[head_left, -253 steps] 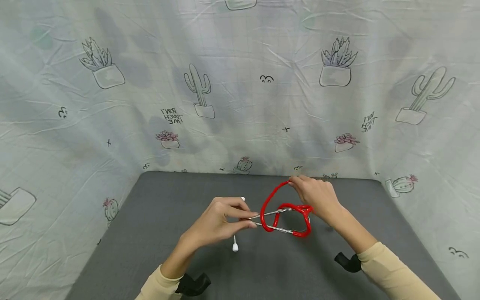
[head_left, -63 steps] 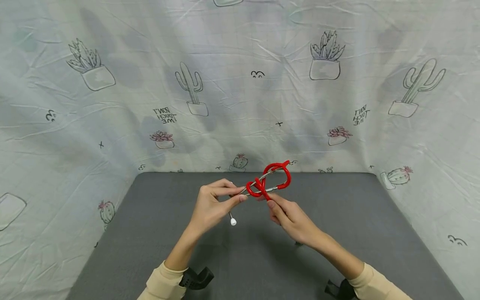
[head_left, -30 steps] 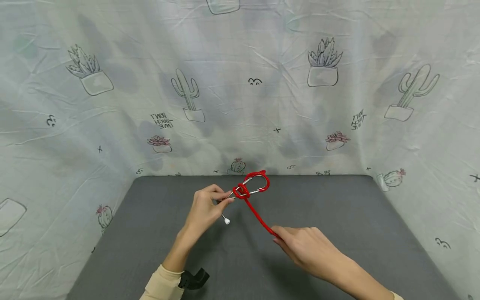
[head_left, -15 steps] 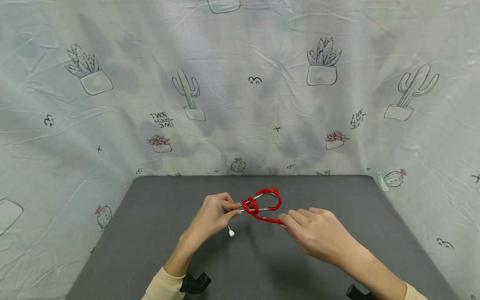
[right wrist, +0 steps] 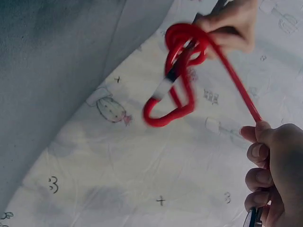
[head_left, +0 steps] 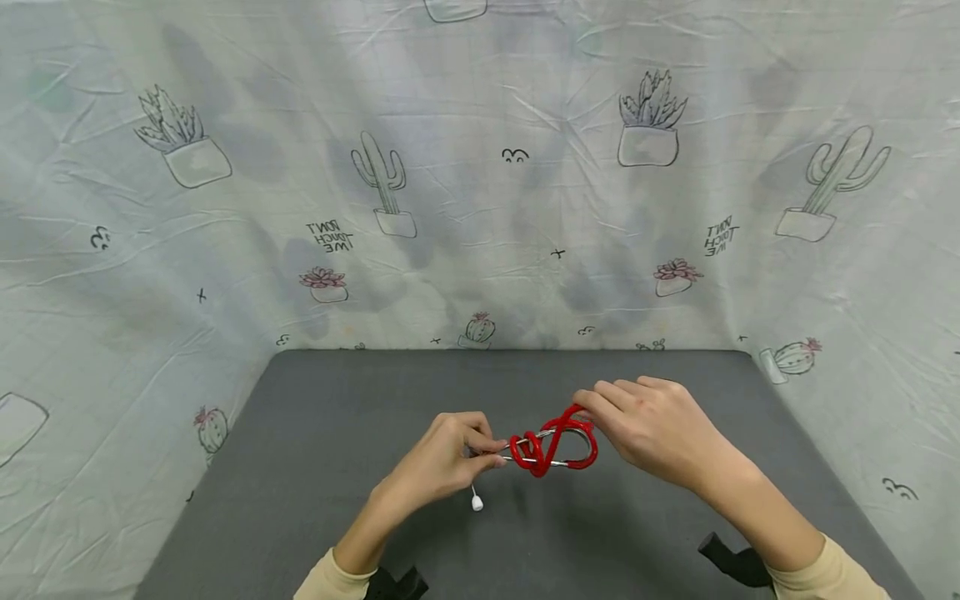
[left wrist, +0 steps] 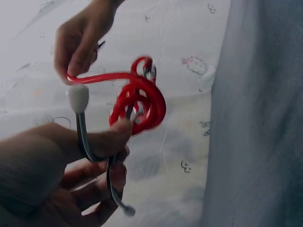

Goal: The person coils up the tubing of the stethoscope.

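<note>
A stethoscope with red tubing (head_left: pixel 537 463) is held up over the grey table. My left hand (head_left: pixel 442 460) pinches its metal ear tubes (left wrist: pixel 81 137) between thumb and fingers. White ear tips (left wrist: pixel 78 98) stick out past that hand; one ear tip (head_left: pixel 477 503) hangs below it in the head view. Red coils wrap round the metal tubes just right of my left fingertips. My right hand (head_left: pixel 660 429) grips the free length of tubing, drawn taut from the coils in the right wrist view. A dark, shiny metal piece (right wrist: pixel 253 217) shows under its curled fingers.
The grey table (head_left: pixel 337 400) spreads beneath both hands. A pale curtain (head_left: pixel 465 192) printed with cacti and potted plants surrounds its back and sides. Black wrist mounts (head_left: pixel 735 562) sit at both sleeve cuffs.
Over the last seconds my right hand has carried the tubing round the metal tubes, adding coils. Since half a second ago it has risen and moved right; the left hand has shifted slightly down and right.
</note>
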A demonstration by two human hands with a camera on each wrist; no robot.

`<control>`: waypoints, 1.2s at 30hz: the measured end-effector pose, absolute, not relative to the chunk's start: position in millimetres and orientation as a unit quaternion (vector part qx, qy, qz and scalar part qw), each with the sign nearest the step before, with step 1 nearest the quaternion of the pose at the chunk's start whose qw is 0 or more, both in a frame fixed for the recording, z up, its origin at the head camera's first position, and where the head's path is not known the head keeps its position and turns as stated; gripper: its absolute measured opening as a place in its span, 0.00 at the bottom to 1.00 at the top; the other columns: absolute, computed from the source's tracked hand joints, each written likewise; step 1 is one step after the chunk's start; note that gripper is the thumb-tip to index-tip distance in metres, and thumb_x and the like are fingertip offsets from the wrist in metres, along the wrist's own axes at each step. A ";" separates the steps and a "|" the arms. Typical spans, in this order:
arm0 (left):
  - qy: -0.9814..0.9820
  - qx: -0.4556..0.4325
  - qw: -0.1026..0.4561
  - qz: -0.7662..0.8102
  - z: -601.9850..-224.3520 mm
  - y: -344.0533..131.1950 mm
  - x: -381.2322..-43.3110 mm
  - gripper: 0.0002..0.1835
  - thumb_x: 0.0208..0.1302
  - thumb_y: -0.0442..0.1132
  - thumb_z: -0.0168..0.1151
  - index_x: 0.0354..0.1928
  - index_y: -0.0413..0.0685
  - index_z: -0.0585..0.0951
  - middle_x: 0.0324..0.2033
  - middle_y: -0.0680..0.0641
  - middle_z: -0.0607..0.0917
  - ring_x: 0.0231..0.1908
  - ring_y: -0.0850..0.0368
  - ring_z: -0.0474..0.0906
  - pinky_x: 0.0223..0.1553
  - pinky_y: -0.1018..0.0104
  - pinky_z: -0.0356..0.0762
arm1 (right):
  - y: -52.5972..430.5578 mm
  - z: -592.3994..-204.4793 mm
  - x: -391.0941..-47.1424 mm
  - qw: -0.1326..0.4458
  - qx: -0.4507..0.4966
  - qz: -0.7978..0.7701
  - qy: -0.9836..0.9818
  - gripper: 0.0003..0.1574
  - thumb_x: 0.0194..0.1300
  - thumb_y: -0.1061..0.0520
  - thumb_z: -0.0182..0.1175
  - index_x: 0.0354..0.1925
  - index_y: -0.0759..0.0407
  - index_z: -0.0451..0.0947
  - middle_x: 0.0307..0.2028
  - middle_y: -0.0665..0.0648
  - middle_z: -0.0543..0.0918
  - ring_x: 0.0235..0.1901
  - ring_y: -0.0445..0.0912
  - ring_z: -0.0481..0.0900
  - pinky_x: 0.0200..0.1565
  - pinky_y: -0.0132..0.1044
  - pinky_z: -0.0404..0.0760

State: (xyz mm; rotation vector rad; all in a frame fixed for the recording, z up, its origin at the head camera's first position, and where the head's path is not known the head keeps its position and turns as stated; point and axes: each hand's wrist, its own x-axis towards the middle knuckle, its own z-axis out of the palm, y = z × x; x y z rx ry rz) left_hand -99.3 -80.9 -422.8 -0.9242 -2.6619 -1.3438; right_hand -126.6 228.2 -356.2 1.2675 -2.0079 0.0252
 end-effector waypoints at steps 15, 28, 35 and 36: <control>-0.799 -0.368 -0.006 -0.476 -424.7 -67.0 -106.9 0.07 0.65 0.37 0.79 0.44 0.46 0.96 0.33 0.52 0.91 0.33 0.71 0.83 0.35 0.72 0.84 | 244.1 -383.5 -188.2 0.232 0.554 0.195 -0.775 0.23 0.87 0.41 0.47 0.52 0.47 0.86 0.33 0.41 0.83 0.21 0.26 0.58 0.25 0.15 0.61; -0.750 -0.383 0.026 -0.538 -414.5 -63.6 -108.7 0.09 0.67 0.34 0.78 0.46 0.39 0.95 0.34 0.47 0.91 0.32 0.68 0.83 0.31 0.68 0.85 | 244.4 -415.8 -204.7 0.048 0.530 0.358 -0.767 0.13 0.79 0.67 0.61 0.54 0.54 0.85 0.43 0.49 0.90 0.38 0.36 0.83 0.43 0.31 0.86; -0.742 -0.351 0.038 -0.570 -409.8 -69.5 -106.4 0.09 0.64 0.32 0.79 0.46 0.40 0.95 0.34 0.46 0.90 0.31 0.66 0.81 0.30 0.69 0.80 | 227.5 -438.3 -187.3 -0.046 0.456 0.418 -0.784 0.15 0.83 0.63 0.56 0.58 0.54 0.85 0.50 0.55 0.92 0.47 0.36 0.88 0.51 0.37 0.89; -0.740 -0.349 0.043 -0.574 -409.6 -70.2 -106.4 0.09 0.65 0.31 0.79 0.46 0.39 0.95 0.34 0.45 0.90 0.31 0.65 0.81 0.29 0.69 0.80 | 225.2 -441.8 -184.6 -0.052 0.449 0.427 -0.783 0.15 0.83 0.63 0.55 0.59 0.55 0.85 0.51 0.56 0.92 0.48 0.37 0.88 0.52 0.37 0.89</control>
